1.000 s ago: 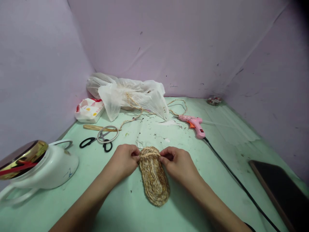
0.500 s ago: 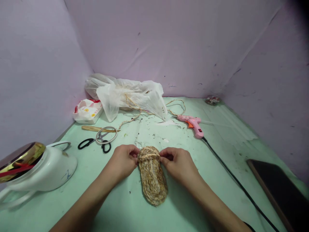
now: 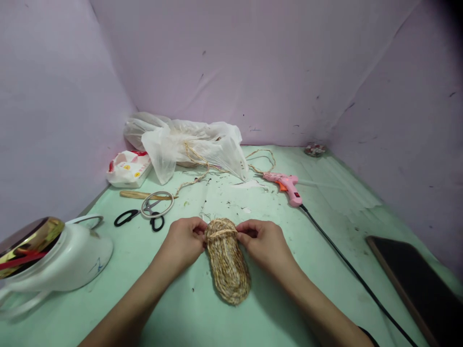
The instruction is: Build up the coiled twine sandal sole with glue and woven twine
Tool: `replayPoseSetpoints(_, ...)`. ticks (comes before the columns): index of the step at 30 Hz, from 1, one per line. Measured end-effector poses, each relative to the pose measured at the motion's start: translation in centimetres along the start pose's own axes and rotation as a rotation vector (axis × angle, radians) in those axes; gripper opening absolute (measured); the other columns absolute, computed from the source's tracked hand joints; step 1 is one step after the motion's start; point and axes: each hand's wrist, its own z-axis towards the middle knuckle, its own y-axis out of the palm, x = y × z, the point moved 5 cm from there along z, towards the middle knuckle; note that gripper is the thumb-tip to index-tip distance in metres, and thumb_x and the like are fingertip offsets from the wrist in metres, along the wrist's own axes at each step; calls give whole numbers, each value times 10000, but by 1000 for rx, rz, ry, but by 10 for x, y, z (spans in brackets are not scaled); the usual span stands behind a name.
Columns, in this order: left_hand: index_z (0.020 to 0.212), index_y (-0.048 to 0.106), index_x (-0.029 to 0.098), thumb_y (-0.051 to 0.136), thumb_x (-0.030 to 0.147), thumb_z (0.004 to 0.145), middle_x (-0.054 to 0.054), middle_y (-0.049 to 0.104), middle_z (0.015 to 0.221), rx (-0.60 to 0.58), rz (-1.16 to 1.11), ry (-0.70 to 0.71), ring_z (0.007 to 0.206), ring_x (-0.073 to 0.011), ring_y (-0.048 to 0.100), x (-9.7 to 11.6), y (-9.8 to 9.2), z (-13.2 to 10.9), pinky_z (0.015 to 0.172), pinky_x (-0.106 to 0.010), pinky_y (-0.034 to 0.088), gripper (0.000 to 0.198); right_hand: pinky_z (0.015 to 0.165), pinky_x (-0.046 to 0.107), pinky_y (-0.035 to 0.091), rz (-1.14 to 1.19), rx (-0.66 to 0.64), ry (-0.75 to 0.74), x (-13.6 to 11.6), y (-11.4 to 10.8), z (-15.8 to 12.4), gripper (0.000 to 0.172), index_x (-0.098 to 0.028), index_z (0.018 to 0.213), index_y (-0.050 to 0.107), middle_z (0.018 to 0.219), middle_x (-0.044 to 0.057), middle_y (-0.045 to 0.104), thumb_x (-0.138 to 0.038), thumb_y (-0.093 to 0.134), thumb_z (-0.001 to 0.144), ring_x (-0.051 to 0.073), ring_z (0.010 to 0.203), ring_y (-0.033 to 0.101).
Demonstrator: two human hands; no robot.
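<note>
Both the left hand (image 3: 184, 239) and the right hand (image 3: 263, 241) pinch the far end of a woven straw sole (image 3: 226, 260) lying mid-table (image 3: 181, 308), with scissors (image 3: 142, 215) and a white pot (image 3: 54, 255) to the left, a pink glue gun (image 3: 285, 185) and its cord (image 3: 347, 270) to the right, and a plastic bag (image 3: 188, 144) behind.

— What's around me?
— Lilac walls (image 3: 231, 62) close me in from 9 through 12 to 3 o'clock, creased and speckled with dark marks.
— And underneath?
— A pale green table cover (image 3: 336, 193), littered with scraps toward 12. The light is soft and even.
</note>
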Motion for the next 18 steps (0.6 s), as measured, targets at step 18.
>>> replayPoseSetpoints(18, 762, 662, 171, 428, 165, 677, -3, 616, 606, -78, 170, 216, 555, -146, 517, 15, 0, -11, 531, -217, 384, 249, 565, 245, 468, 22, -31, -31, 0, 0, 2, 128, -164, 692, 705, 644, 41, 707, -210, 588, 668, 173, 603, 636)
